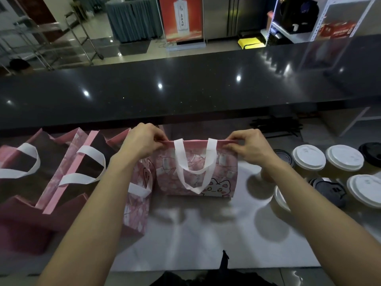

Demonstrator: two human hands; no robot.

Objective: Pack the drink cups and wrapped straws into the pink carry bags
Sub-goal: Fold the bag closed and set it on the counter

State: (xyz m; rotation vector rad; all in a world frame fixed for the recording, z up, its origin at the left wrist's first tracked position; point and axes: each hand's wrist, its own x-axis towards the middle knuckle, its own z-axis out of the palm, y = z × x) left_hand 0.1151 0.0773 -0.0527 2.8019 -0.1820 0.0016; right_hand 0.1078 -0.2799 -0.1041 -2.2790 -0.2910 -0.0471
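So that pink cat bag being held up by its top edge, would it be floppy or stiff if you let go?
Probably floppy: the pink cat bag hangs flat from the left hand and right hand pinching its rim. Its white handle droops, suggesting thin, light fabric. It would likely slump.

The pink carry bag (218, 172) has a cartoon cat print and white handles (193, 168); cup lids (344, 157) are white and black.

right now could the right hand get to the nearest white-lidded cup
Probably yes, once it lets go: the right hand pinches the pink bag rim, and the white-lidded cup stands just to its right with nothing between.
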